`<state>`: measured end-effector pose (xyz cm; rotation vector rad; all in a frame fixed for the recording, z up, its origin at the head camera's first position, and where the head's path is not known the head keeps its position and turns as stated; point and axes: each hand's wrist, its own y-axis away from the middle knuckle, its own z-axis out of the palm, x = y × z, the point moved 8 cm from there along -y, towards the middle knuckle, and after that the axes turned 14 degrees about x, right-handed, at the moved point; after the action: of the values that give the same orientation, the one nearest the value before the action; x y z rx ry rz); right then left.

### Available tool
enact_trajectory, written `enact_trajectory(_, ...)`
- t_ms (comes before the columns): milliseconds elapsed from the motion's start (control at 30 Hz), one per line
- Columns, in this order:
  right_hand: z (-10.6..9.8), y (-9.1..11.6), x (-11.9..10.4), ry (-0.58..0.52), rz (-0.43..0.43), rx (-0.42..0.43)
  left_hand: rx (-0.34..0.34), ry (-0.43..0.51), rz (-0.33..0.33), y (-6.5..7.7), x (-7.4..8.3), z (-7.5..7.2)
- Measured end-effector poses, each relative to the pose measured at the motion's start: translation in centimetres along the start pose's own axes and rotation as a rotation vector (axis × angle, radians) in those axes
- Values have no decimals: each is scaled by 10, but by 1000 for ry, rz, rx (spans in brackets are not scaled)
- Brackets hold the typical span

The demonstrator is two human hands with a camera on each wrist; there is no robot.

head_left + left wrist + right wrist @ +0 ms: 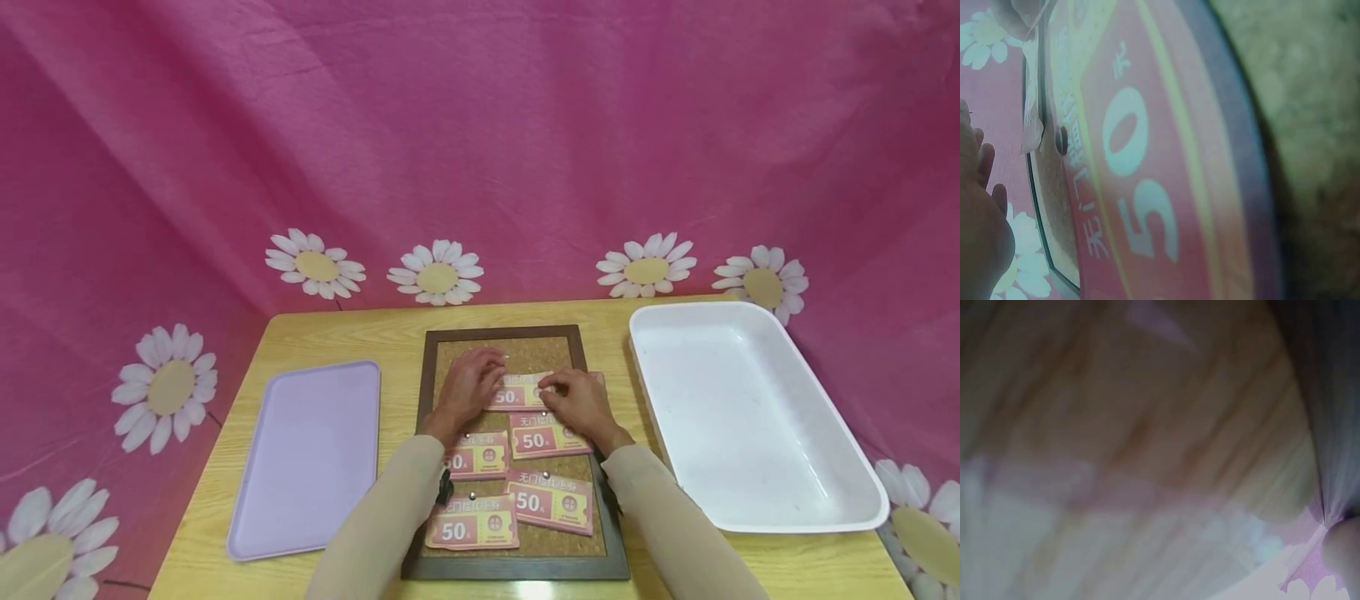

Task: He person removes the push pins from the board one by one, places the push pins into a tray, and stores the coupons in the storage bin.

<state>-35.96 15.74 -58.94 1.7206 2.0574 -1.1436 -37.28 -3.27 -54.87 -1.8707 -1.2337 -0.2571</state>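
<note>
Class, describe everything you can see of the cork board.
The board is rectangular, with a dark, wood-like frame around speckled brown cork. It lies flat on the table, a short side nearest the camera, between the purple tray and the white tray. Pink-and-yellow coupons lie on it, several with a round pin near the top edge. The left hand and right hand are over its far half; contact is unclear.
</note>
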Motion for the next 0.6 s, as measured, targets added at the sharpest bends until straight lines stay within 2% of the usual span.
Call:
enact_trajectory(167,1,2,2,6,1,-12,37,33,53,2,0,-6)
enact_trajectory(433,1,0,2,15,32,-32,39,30,29,2,0,-13)
enact_trajectory(600,1,-1,3,-26,67,-55,65,17,31,2,0,-20)
